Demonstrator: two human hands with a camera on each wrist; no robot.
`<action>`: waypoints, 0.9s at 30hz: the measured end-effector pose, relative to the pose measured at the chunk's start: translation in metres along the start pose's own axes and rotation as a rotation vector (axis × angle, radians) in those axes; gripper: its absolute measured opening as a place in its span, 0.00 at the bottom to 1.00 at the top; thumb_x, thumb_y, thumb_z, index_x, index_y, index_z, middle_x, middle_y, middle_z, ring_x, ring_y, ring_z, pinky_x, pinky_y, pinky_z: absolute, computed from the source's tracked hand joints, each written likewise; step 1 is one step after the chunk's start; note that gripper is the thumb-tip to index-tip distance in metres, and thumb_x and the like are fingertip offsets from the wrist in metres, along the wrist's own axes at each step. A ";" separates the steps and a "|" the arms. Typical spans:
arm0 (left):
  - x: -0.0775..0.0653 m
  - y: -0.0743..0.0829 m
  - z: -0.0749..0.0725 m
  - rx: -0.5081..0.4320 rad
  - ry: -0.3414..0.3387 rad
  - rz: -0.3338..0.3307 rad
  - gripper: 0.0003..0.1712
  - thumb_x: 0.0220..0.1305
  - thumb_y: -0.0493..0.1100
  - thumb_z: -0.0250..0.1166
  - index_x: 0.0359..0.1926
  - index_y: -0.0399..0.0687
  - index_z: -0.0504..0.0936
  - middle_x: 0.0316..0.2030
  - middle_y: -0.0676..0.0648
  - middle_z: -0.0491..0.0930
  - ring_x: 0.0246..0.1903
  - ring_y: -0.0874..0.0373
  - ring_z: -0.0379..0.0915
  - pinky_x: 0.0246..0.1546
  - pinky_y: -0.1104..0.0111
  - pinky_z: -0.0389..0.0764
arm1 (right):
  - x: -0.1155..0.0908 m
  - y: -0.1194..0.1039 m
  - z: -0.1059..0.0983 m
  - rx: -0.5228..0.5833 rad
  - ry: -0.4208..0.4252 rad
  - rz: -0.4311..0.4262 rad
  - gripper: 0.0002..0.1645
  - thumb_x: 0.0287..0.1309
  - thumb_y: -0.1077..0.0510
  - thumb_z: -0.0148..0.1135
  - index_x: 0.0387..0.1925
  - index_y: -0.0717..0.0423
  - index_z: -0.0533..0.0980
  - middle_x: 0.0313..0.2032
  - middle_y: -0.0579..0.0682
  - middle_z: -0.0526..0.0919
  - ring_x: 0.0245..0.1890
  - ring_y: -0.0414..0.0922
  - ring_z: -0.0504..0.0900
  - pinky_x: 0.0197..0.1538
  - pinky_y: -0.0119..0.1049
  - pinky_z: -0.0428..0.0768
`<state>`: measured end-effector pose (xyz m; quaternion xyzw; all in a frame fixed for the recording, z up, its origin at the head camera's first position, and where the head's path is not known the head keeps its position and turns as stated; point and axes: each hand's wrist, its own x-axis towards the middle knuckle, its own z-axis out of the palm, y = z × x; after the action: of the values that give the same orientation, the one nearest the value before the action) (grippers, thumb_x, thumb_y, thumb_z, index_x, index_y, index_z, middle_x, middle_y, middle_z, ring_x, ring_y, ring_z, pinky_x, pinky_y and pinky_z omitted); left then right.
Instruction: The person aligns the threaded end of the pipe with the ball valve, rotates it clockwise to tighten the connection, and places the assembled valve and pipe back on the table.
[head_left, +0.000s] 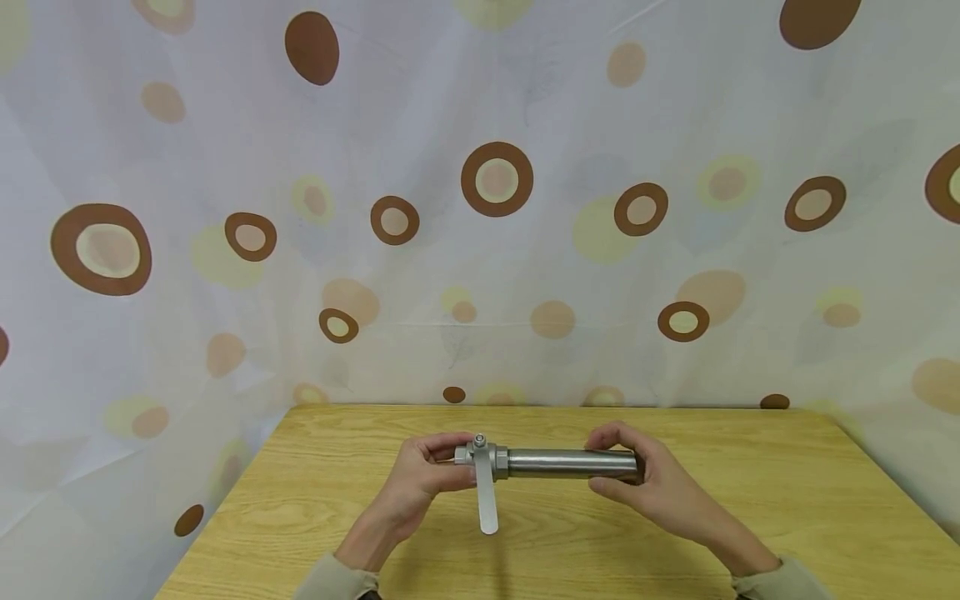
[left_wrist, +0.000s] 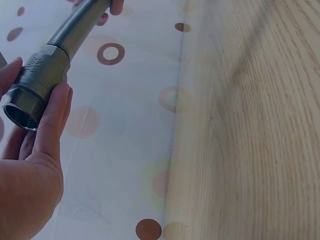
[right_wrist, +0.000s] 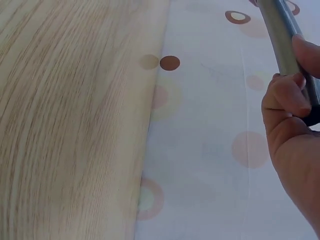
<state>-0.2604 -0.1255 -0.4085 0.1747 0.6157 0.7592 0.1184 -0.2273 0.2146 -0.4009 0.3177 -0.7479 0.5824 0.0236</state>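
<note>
table [head_left: 570, 542] below; left hand [head_left: 411, 487] curled round valve [head_left: 486, 473], right hand [head_left: 663, 492] round pipe [head_left: 551, 463].

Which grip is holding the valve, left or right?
The left grip: it holds the valve, beside the flat lever. The right grip holds the metal pipe, near the end away from the valve.

Raised lettering [left_wrist: 34, 64] stands on the metal valve [left_wrist: 47, 75]; too blurred to read
</note>
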 end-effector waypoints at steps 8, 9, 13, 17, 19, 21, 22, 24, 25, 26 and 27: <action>0.000 0.000 0.001 0.002 -0.006 0.006 0.25 0.57 0.27 0.72 0.58 0.29 0.84 0.48 0.41 0.88 0.46 0.54 0.86 0.50 0.61 0.87 | 0.001 -0.002 -0.001 -0.074 0.039 0.089 0.11 0.76 0.60 0.62 0.55 0.60 0.80 0.46 0.59 0.82 0.32 0.41 0.79 0.31 0.36 0.81; 0.000 0.000 0.001 -0.004 -0.006 0.005 0.25 0.57 0.26 0.72 0.58 0.29 0.85 0.48 0.42 0.88 0.45 0.54 0.86 0.50 0.61 0.87 | 0.001 -0.002 -0.001 -0.074 0.035 0.100 0.12 0.76 0.60 0.62 0.56 0.60 0.79 0.47 0.60 0.81 0.32 0.41 0.79 0.31 0.36 0.81; 0.000 -0.002 0.001 -0.032 -0.003 0.000 0.25 0.56 0.24 0.72 0.57 0.32 0.85 0.48 0.43 0.88 0.45 0.54 0.87 0.50 0.60 0.87 | 0.000 0.000 0.000 -0.035 0.013 0.060 0.16 0.73 0.64 0.64 0.59 0.61 0.75 0.52 0.65 0.77 0.36 0.44 0.83 0.34 0.37 0.84; -0.002 -0.002 0.000 -0.048 -0.005 0.005 0.24 0.56 0.24 0.71 0.56 0.33 0.86 0.48 0.43 0.89 0.45 0.54 0.87 0.49 0.59 0.88 | -0.002 0.003 0.000 0.024 -0.012 -0.007 0.20 0.69 0.69 0.66 0.59 0.62 0.72 0.53 0.67 0.75 0.41 0.46 0.87 0.38 0.38 0.87; -0.002 -0.003 0.000 -0.050 -0.010 0.011 0.24 0.56 0.24 0.71 0.56 0.35 0.87 0.47 0.43 0.89 0.45 0.54 0.87 0.49 0.59 0.88 | -0.002 0.002 0.000 0.031 -0.018 -0.017 0.18 0.69 0.69 0.66 0.57 0.64 0.73 0.50 0.66 0.77 0.37 0.44 0.86 0.34 0.38 0.87; -0.002 -0.003 -0.001 -0.049 -0.014 0.017 0.24 0.56 0.24 0.72 0.55 0.37 0.88 0.47 0.44 0.89 0.45 0.54 0.87 0.49 0.59 0.88 | -0.002 0.002 -0.001 0.020 -0.012 -0.015 0.17 0.69 0.69 0.66 0.56 0.64 0.74 0.46 0.63 0.80 0.33 0.44 0.84 0.31 0.38 0.86; -0.002 -0.003 -0.001 -0.047 -0.017 0.018 0.23 0.56 0.24 0.72 0.54 0.38 0.88 0.47 0.44 0.89 0.45 0.54 0.87 0.49 0.60 0.88 | -0.002 0.002 -0.002 0.014 -0.010 -0.013 0.16 0.70 0.69 0.65 0.56 0.64 0.75 0.45 0.62 0.81 0.31 0.45 0.83 0.29 0.38 0.84; -0.002 -0.003 0.000 -0.046 -0.017 0.015 0.23 0.55 0.24 0.72 0.53 0.40 0.89 0.46 0.45 0.89 0.45 0.54 0.87 0.49 0.61 0.87 | -0.002 0.002 -0.002 0.003 -0.010 -0.008 0.14 0.71 0.68 0.64 0.55 0.64 0.76 0.41 0.59 0.83 0.28 0.47 0.80 0.26 0.40 0.83; -0.002 -0.003 0.000 -0.046 -0.018 0.014 0.23 0.55 0.24 0.72 0.53 0.41 0.89 0.46 0.45 0.89 0.45 0.55 0.87 0.49 0.61 0.87 | -0.001 0.002 -0.003 0.004 -0.012 0.002 0.13 0.72 0.68 0.63 0.55 0.64 0.77 0.38 0.57 0.82 0.26 0.48 0.79 0.25 0.41 0.81; -0.002 -0.003 0.000 -0.044 -0.017 0.013 0.23 0.55 0.24 0.72 0.53 0.41 0.89 0.46 0.45 0.89 0.45 0.55 0.87 0.49 0.62 0.87 | -0.001 0.001 -0.003 0.008 -0.011 0.017 0.12 0.74 0.67 0.62 0.55 0.64 0.77 0.35 0.55 0.81 0.23 0.48 0.76 0.22 0.41 0.79; -0.002 -0.003 0.000 -0.043 -0.019 0.013 0.23 0.55 0.24 0.73 0.53 0.41 0.90 0.46 0.45 0.89 0.45 0.55 0.87 0.49 0.62 0.87 | -0.001 0.001 -0.003 0.017 -0.013 0.036 0.11 0.75 0.66 0.61 0.55 0.64 0.77 0.31 0.53 0.80 0.20 0.48 0.72 0.20 0.41 0.76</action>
<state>-0.2588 -0.1257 -0.4120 0.1832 0.5969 0.7714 0.1229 -0.2276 0.2177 -0.4016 0.3081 -0.7487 0.5869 0.0055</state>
